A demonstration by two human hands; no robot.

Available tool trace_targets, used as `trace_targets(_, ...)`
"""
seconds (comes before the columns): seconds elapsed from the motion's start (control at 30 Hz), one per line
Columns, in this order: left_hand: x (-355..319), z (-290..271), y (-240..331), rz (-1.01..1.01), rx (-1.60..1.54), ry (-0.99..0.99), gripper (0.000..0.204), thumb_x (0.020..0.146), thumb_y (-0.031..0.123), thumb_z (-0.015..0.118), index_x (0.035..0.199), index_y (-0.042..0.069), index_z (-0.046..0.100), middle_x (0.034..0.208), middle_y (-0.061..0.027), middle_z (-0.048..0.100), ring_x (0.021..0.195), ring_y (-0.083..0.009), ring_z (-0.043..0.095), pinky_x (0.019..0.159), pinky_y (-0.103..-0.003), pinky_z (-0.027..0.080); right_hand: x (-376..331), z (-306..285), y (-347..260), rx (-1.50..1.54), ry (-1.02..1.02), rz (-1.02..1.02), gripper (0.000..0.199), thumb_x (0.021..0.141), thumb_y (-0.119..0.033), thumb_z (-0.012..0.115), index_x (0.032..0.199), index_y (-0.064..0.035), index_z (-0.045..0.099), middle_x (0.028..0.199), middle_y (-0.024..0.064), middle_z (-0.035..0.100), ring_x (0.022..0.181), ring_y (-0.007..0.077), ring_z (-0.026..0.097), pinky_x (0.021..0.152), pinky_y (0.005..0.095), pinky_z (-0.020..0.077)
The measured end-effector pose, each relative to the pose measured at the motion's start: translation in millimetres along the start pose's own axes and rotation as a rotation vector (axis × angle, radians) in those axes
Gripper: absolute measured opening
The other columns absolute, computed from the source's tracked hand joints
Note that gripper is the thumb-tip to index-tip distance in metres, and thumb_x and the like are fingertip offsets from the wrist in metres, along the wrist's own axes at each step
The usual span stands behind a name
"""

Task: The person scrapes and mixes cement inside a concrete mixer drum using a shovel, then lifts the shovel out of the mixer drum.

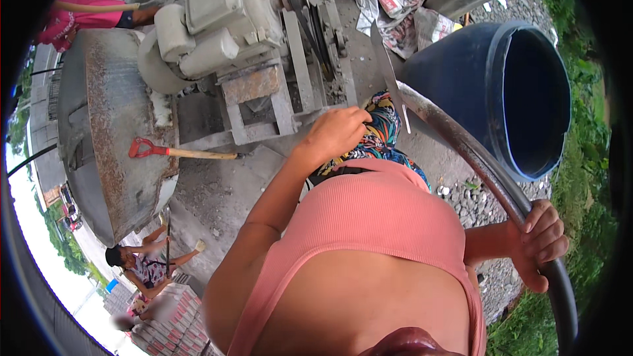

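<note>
From the head view, the person is looking straight down over a pink top and patterned trousers. The right hand [537, 240] is curling its fingers tight around a thick dark hose [461, 148], gripping it low at the right side of the picture. That hose is running up and leftward, arcing toward the middle, where the left hand [333, 133] is closing in a fist near its upper end; whether that fist is actually clasping the hose or something else, I cannot tell from here. Just beside the hose, a big blue barrel [488, 86] is standing open-mouthed on the gravel ground. Over at the left, a rusty mixer drum [109, 132] is lying tilted, with a red-handled shovel [181, 152] resting against its rim. Above it, a pale grey motor [217, 23] is sitting on a metal frame. Crumpled sacks [395, 6] are lying near the top. Another person [142, 265] is working far lower left.
</note>
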State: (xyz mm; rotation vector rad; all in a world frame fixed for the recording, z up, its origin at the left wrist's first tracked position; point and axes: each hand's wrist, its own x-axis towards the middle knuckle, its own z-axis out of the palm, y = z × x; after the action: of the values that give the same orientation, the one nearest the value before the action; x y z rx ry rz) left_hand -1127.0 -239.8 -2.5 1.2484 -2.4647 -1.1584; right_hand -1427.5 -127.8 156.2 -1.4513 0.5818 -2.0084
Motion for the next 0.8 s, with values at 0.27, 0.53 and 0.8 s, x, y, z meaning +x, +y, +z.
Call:
trace_targets(0.27, 145, -40, 30, 0.472, -0.148, 0.248, 0.011, 0.077, 0.006, 0.052, 0.08, 0.002, 0.061, 0.076, -0.0106, 0.062, 0.07, -0.0295, 0.06, 0.064, -0.038, 0.048, 37, -36, 29, -0.126, 0.176, -0.09, 0.04, 0.071, -0.047, 0.067, 0.067, -0.0119, 0.049, 0.052, -0.0034, 0.048, 0.048, 0.0083, 0.046, 0.054, 0.0216, 0.0435)
trace_targets(0.53, 253, -127, -5, 0.449, -0.135, 0.249, 0.01, 0.075, 0.005, 0.053, 0.078, 0.003, 0.062, 0.075, -0.009, 0.062, 0.068, -0.0269, 0.06, 0.065, -0.038, 0.047, 130, -51, 132, -0.119, 0.116, -0.077, 0.038, 0.073, -0.045, 0.066, 0.069, -0.0121, 0.048, 0.056, -0.0023, 0.047, 0.053, 0.0104, 0.045, 0.059, 0.025, 0.0406)
trace_targets(0.8, 290, -175, -64, 0.111, -0.265, 0.269, 0.012, 0.077, 0.006, 0.055, 0.084, 0.006, 0.064, 0.076, -0.0107, 0.063, 0.068, -0.0274, 0.061, 0.063, -0.035, 0.048, 247, -35, 267, -0.201, 0.139, 0.083, 0.033, 0.068, -0.031, 0.068, 0.064, -0.005, 0.047, 0.05, 0.0055, 0.047, 0.045, 0.0173, 0.049, 0.055, 0.0312, 0.0485)
